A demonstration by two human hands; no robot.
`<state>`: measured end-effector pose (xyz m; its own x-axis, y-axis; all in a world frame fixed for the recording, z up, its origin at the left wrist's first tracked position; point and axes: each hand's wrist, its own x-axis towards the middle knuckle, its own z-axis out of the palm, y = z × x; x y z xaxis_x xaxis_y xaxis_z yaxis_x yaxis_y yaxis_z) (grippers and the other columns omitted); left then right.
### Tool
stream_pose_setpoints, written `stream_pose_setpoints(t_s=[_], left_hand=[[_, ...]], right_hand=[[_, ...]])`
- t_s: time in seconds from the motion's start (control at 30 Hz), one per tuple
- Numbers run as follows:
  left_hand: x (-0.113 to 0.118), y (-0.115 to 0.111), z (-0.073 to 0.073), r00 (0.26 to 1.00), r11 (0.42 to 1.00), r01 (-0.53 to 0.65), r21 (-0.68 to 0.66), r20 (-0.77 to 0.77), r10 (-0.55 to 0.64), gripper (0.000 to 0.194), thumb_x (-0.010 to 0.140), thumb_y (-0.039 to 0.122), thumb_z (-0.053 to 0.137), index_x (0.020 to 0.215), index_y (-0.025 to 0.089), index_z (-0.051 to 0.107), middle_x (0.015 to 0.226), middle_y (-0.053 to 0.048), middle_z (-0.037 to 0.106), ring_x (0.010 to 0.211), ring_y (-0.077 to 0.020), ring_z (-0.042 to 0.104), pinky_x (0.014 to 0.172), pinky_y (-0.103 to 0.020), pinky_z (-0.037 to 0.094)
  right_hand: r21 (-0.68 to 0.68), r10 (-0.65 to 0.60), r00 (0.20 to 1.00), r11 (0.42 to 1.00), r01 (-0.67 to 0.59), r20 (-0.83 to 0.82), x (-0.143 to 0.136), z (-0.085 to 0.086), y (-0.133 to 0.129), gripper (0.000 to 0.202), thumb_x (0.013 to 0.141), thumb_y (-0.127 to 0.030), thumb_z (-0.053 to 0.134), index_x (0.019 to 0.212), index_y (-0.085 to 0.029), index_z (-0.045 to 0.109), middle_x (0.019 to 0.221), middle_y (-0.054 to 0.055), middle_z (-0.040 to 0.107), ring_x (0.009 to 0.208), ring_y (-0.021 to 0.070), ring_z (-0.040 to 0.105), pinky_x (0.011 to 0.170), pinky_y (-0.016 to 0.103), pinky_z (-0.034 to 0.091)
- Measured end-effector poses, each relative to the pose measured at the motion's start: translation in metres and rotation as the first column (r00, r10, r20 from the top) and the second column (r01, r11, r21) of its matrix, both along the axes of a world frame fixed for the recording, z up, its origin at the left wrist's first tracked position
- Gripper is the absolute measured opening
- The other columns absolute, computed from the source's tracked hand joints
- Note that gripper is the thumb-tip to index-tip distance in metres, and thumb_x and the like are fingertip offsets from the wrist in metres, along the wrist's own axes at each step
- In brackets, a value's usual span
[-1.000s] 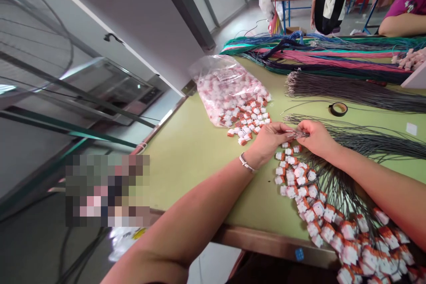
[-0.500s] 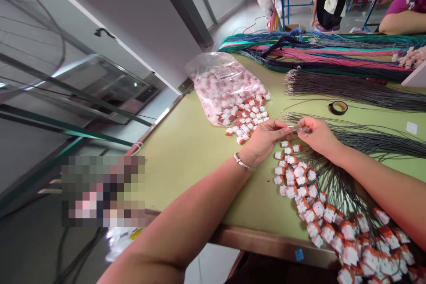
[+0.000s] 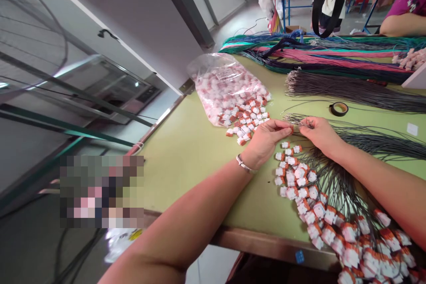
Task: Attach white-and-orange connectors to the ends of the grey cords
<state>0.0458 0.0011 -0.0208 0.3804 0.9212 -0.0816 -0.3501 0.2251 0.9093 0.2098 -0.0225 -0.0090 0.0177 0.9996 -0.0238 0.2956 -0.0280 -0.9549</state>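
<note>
My left hand (image 3: 267, 138), with a bracelet at the wrist, pinches a small orange-and-white connector (image 3: 290, 128) between thumb and finger. Close to its right, my right hand (image 3: 316, 132) is closed on several dark wires whose metal tips (image 3: 308, 123) stick out at the fingers. Below both hands, many wired connectors (image 3: 318, 209) run down the table toward its front right edge. Loose connectors (image 3: 246, 120) spill from a clear plastic bag (image 3: 229, 84) to the left of my hands.
Dark wire bundles (image 3: 346, 91) lie behind my hands, with a roll of black tape (image 3: 338, 108) between them. Green, pink and blue wires (image 3: 309, 53) cross the table's far side. A person's arm (image 3: 402, 24) rests at the far right.
An orange end of a connector now shows at my left fingertips. My right hand has shifted slightly right, and the wire tips in it point more upward.
</note>
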Motion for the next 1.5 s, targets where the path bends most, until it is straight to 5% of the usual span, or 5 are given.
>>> stream_pose_setpoints(t_s=[0.17, 0.5, 0.97, 1.5], left_hand=[[0.002, 0.0, 0.0, 0.999, 0.989, -0.022, 0.144, -0.043, 0.028, 0.019, 0.057, 0.021, 0.086, 0.066, 0.015, 0.071, 0.08, -0.002, 0.07, 0.08, -0.0118, 0.064, 0.082, -0.026, 0.05], [-0.001, 0.002, 0.001, 0.999, 0.995, 0.015, -0.098, 0.034, -0.012, 0.028, 0.056, 0.025, 0.088, 0.07, 0.012, 0.068, 0.068, 0.0, 0.069, 0.064, -0.009, 0.064, 0.068, -0.023, 0.054], [0.006, 0.0, -0.001, 0.996, 0.999, 0.041, 0.031, -0.085, -0.038, 0.023, 0.057, 0.025, 0.087, 0.067, 0.014, 0.069, 0.068, -0.002, 0.071, 0.062, -0.0107, 0.062, 0.064, -0.025, 0.049], [0.003, -0.001, 0.0, 1.0, 0.999, 0.022, -0.046, 0.003, -0.021, 0.026, 0.056, 0.028, 0.087, 0.067, 0.014, 0.068, 0.065, -0.002, 0.069, 0.058, -0.0108, 0.06, 0.055, -0.023, 0.047]], right_hand=[[0.006, 0.012, 1.0, 1.0, -0.012, 0.004, 0.001, -0.003, 0.001, 0.014, 0.063, -0.033, 0.053, 0.061, -0.019, 0.051, 0.055, -0.004, 0.047, 0.054, 0.0099, 0.037, 0.053, 0.024, 0.03], [0.113, 0.021, 0.996, 0.993, -0.031, 0.087, 0.001, -0.002, 0.0, 0.004, 0.06, -0.022, 0.053, 0.064, -0.019, 0.053, 0.058, -0.004, 0.054, 0.056, 0.0108, 0.044, 0.057, 0.025, 0.037], [0.146, 0.031, 0.964, 0.987, -0.072, 0.265, 0.001, -0.016, -0.004, 0.008, 0.065, -0.024, 0.059, 0.067, -0.021, 0.052, 0.057, -0.004, 0.057, 0.053, 0.0119, 0.048, 0.054, 0.026, 0.035], [0.056, 0.065, 0.992, 0.996, -0.072, 0.111, -0.003, -0.002, -0.003, 0.006, 0.06, -0.021, 0.052, 0.065, -0.02, 0.054, 0.057, -0.003, 0.055, 0.054, 0.0118, 0.046, 0.055, 0.025, 0.035]])
